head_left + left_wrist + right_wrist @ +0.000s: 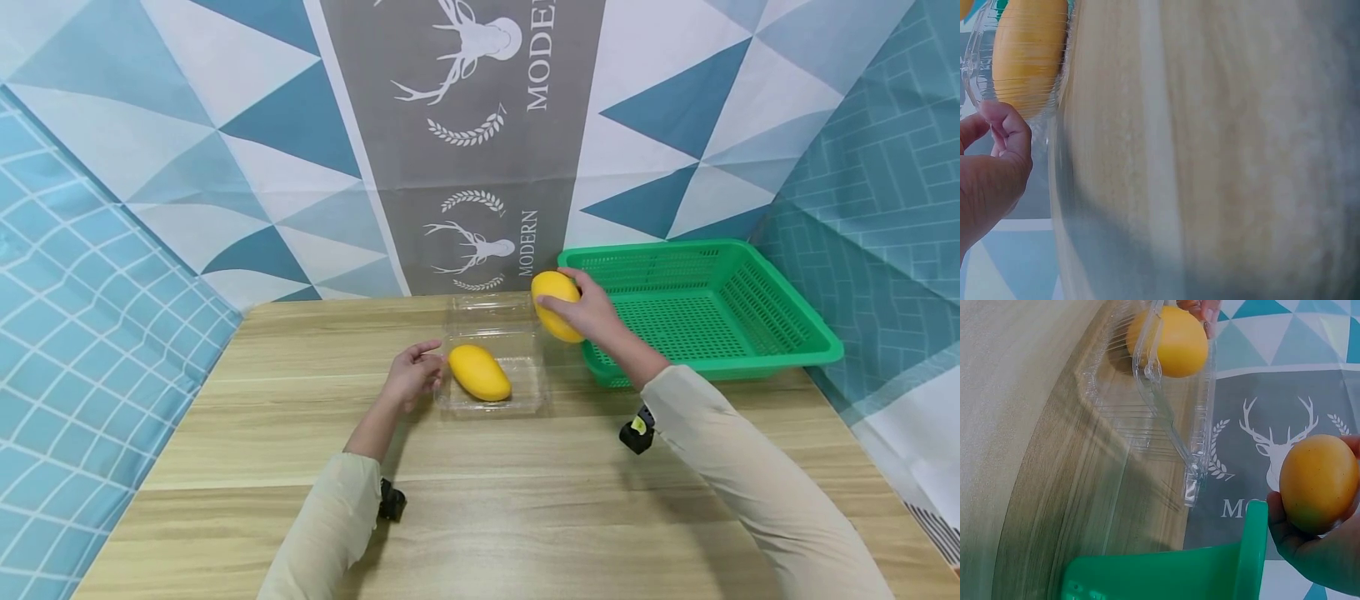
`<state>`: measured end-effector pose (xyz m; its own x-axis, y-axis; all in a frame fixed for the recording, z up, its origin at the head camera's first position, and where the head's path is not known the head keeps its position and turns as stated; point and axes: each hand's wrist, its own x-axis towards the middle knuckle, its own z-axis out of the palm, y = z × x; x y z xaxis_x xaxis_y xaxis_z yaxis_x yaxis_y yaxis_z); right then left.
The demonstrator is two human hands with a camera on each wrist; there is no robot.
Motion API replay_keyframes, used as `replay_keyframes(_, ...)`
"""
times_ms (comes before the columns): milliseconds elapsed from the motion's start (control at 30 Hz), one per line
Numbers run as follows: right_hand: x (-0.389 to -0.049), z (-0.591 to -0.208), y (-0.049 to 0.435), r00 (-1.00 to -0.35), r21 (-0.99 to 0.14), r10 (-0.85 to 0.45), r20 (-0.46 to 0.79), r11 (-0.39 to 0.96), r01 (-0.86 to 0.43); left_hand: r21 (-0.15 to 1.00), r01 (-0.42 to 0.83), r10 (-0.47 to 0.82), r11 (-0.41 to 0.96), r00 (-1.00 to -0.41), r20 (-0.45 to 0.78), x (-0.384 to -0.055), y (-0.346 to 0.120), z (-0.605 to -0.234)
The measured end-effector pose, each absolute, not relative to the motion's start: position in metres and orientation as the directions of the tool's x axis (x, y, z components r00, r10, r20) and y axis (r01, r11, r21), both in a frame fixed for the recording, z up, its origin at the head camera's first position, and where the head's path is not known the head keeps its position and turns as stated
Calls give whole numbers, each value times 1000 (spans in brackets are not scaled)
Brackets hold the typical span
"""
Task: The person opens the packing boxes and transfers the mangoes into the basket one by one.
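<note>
My right hand (581,308) grips a yellow mango (555,307) between thumb and fingers, raised over the table at the near-left corner of the green basket (798,354). A second mango (480,372) lies in a clear plastic clamshell box (525,390), whose lid (491,312) is folded back toward the wall. My left hand (414,372) is at the box's left side with fingers loosely bent. In the left wrist view, the left fingertips (997,111) are right at the box's rim, below the mango (1030,56).
The basket, with slotted sides, stands at the table's back right, slightly past its edge. Behind the wooden table (480,517) hangs a patterned cloth (480,183) with deer prints; blue tiled cloth (75,333) covers the left side.
</note>
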<state>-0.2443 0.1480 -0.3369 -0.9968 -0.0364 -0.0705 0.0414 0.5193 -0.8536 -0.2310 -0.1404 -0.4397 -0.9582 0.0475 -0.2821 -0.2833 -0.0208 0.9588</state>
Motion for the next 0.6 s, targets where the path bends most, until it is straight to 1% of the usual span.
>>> replay_keyframes(267, -245, -335, 150, -998, -849, -25, -60, 527, 38, 956, -291, 38, -35, -956, -290, -230, -141, -438)
replay_keyframes(600, -245, -336, 157, -999, -858, -3, -43, 512, 36, 955, -296, 45, -19, -954, -295, -230, -140, -438)
